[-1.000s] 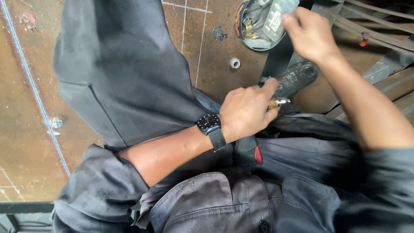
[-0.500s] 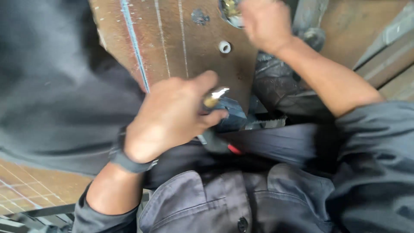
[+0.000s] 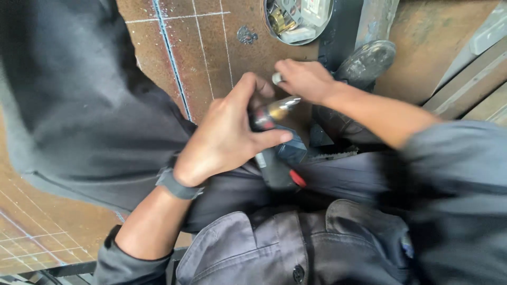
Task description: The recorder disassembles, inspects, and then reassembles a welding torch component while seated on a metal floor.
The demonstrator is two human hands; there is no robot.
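Nearest the camera, the grey work jacket fills the lower view. Above it the left hand, a black wristwatch on its wrist, is wrapped tight around a cordless drill whose metal chuck points toward the rusty steel plate. Just beyond, the right hand pinches a small white ring at its fingertips, near the chuck. Farthest, a round tin of parts rests on the plate beside a dusty black shoe.

One drill, one bowl, two hands.
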